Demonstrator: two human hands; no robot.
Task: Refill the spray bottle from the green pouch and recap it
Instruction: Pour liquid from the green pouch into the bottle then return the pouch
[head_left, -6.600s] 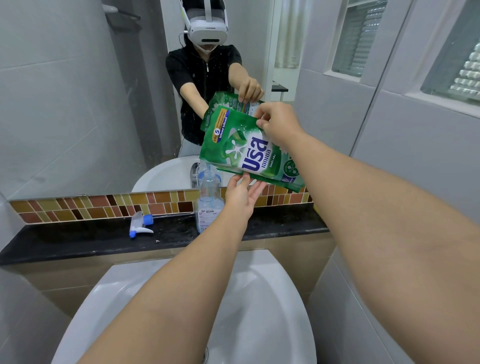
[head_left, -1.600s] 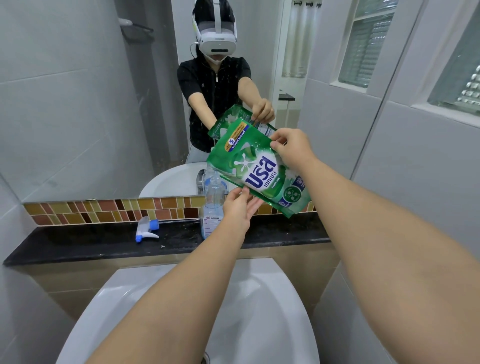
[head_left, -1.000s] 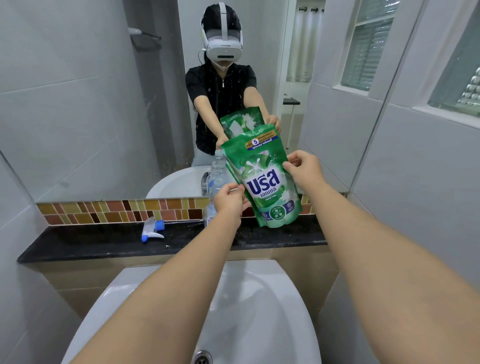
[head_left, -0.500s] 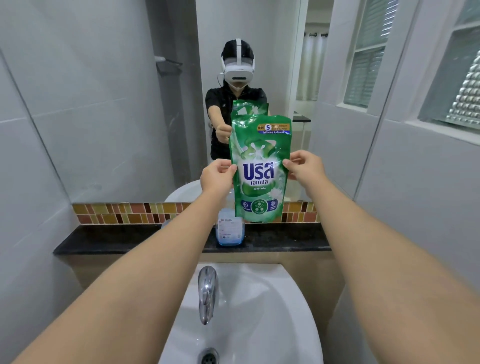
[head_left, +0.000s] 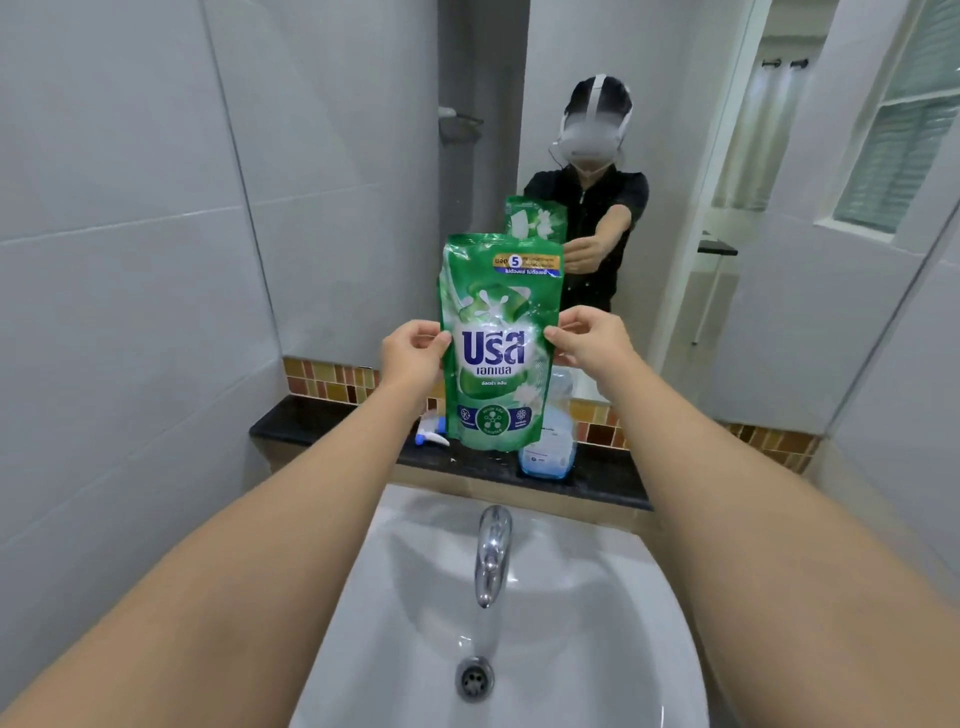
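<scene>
Both hands are up in front of the mirror; the left hand (head_left: 413, 354) pinches the left edge of the green pouch (head_left: 497, 343), the right hand (head_left: 589, 340) pinches the right edge, fingers and thumb of each clamped on the film at mid-height; the pouch hangs upright between them, label facing the camera, its top well above the knuckles and its base low over the black desk (head_left: 602, 470); below and just right of the right hand stands the spray bottle (head_left: 549, 444), clear with blue liquid, on the desk and partly hidden behind the pouch; whether its neck is open I cannot tell; below the left hand, peeking out at the pouch's lower left corner, lies the white-and-blue trigger spray head (head_left: 430, 432) on the desk; nearer the camera, under both forearms, sit the white basin (head_left: 597, 649) and its chrome tap (head_left: 491, 553).
</scene>
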